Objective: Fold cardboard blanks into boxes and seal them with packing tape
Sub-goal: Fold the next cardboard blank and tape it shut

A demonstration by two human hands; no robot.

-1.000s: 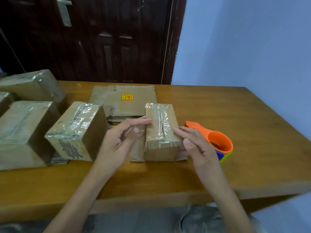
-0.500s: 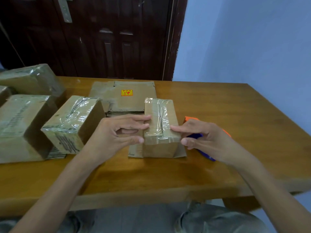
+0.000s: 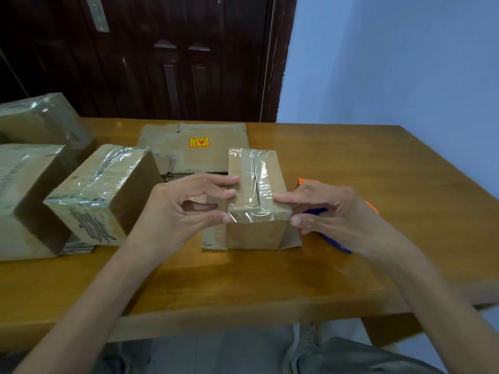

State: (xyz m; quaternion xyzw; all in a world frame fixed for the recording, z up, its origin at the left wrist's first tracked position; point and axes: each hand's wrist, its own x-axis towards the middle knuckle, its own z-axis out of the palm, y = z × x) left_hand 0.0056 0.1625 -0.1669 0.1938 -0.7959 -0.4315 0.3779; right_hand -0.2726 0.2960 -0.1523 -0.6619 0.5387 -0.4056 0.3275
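Both hands meet at the near end of a small cardboard box (image 3: 255,195) in the middle of a wooden table (image 3: 351,163). Left hand (image 3: 172,209) has its fingers curled, the fingertips touching the box's left top edge and the thumb at its near left corner. Right hand (image 3: 329,211) also has curled fingers, with the index fingertip lying on the top near the right edge and another fingertip at the near right corner. Whether either hand truly grips the box cannot be told.

Compared with half a second ago, the hands have shifted only slightly, the left thumb now at the corner; a second ago the right hand was more open and the tape dispenser lay in full view.

The box lies with its long axis running away from the person, one short end facing them. It is plain brown, with shiny clear tape (image 3: 251,179) along the top seam, wrinkled and folded over the near edge. It sits on a flat piece of cardboard (image 3: 213,241).

Behind it lies a stack of flat cardboard blanks (image 3: 194,152) bearing a red and yellow sticker (image 3: 199,142). To the left stand several taped boxes (image 3: 100,190). An orange and blue tape dispenser (image 3: 334,244) is mostly hidden behind the right hand.
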